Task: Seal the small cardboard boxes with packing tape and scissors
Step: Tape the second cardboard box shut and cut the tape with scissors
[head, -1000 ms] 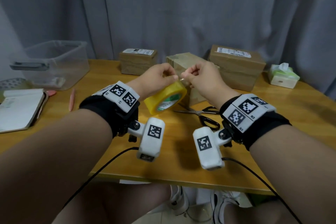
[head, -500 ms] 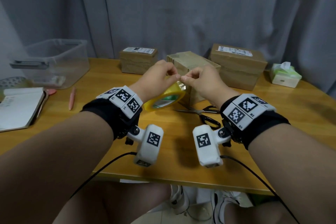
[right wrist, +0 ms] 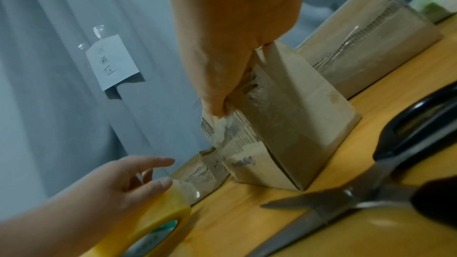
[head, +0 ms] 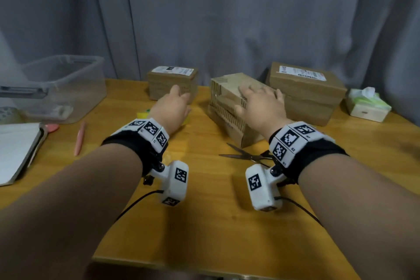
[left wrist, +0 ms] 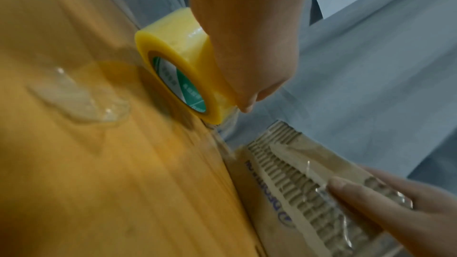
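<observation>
The middle box (head: 229,107) stands on the surface (head: 204,211) between two other boxes, a small one (head: 171,82) on the left and a larger one (head: 306,93) on the right. The right hand (head: 261,109) rests on top of the middle box, its thumb (right wrist: 215,105) pressing a clear tape end onto the corrugated end face; the fingers lie fairly flat, pressing and not gripping. The tape roll (left wrist: 183,65) stands on edge on the surface just left of that box. The left hand (head: 172,107) sits over the roll, fingers relaxed and spread, touching its rim but not visibly curled round it. The scissors (head: 245,155) lie on the surface just in front of the box, blades parted, untouched.

The step in hand looks like anchoring the tape's start on the box. To do it well, keep the thumb firm on the stuck end while the left hand takes a proper hold of the roll and draws it along the flap seam, keeping the strip taut and centred so it does not wrinkle or fold on itself. Rub it down, then reach for the scissors. A crumpled scrap of clear tape (left wrist: 79,97) lies on the surface near the roll.
</observation>
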Demonstrator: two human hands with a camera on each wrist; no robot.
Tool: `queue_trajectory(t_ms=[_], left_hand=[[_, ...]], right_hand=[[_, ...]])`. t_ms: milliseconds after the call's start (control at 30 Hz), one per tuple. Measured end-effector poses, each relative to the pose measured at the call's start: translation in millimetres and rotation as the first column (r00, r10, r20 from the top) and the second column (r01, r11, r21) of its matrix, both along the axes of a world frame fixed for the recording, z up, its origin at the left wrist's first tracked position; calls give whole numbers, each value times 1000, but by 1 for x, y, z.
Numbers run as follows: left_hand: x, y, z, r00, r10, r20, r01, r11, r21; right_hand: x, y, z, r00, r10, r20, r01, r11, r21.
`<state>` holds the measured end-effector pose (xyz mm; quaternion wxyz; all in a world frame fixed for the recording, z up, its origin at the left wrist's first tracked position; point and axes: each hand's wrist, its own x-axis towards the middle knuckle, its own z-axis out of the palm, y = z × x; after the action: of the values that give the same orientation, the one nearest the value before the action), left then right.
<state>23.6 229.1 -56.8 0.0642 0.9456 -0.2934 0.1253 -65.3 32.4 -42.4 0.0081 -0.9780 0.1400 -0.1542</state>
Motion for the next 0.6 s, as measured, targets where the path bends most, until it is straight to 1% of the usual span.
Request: queue_trajectory(t_ms=[67,100,133,167,200,233,267,300,333,367,433,500,600], left_hand=[[-2,-6,-6,999,14,-45,-9,994,106],[-5,-9,-7,999,28,-18,-25,987,159],[-8,-14,-5,999,32,32,-37,986,162],[-12,-20,-3,997,1,82,-8,996,87],[-18,-28,2,992,-72,103,77,996,-51],[-24,-37,5,977,-190,101,207,958,-198],[-32,-47,9,941,-324,96,338,897,-285],[-39,-58,11,897,-434,82,438,850,-293],[-43,-66,10,860,-507,61,504,824,-259],[-44,-72,8,842,-537,48,533,814,-232],[-39,-79,5,858,-512,39,507,832,-226],[-37,-87,9,882,-467,57,469,860,-200],[-42,-101,18,900,-432,53,435,889,-143]], right_hand=[[0,2,-3,1000,-8,8,8,1000,-17],[-1,3,-4,1000,-3,11,3,1000,-22],[0,3,-4,1000,7,13,-7,1000,-27],[0,1,-2,1000,23,11,-22,1000,-21],[-1,-3,2,999,52,2,-52,999,-3],[-4,-8,7,996,91,-16,-91,995,27],[-8,-15,13,991,130,-36,-127,990,62],[-13,-24,17,986,149,-69,-142,985,97],[-18,-31,20,983,146,-111,-131,982,134],[-23,-37,20,980,136,-147,-110,979,172],[-23,-45,13,975,156,-160,-117,967,228],[-20,-49,8,973,190,-129,-156,960,232],[-24,-54,7,984,165,-72,-138,948,286]])
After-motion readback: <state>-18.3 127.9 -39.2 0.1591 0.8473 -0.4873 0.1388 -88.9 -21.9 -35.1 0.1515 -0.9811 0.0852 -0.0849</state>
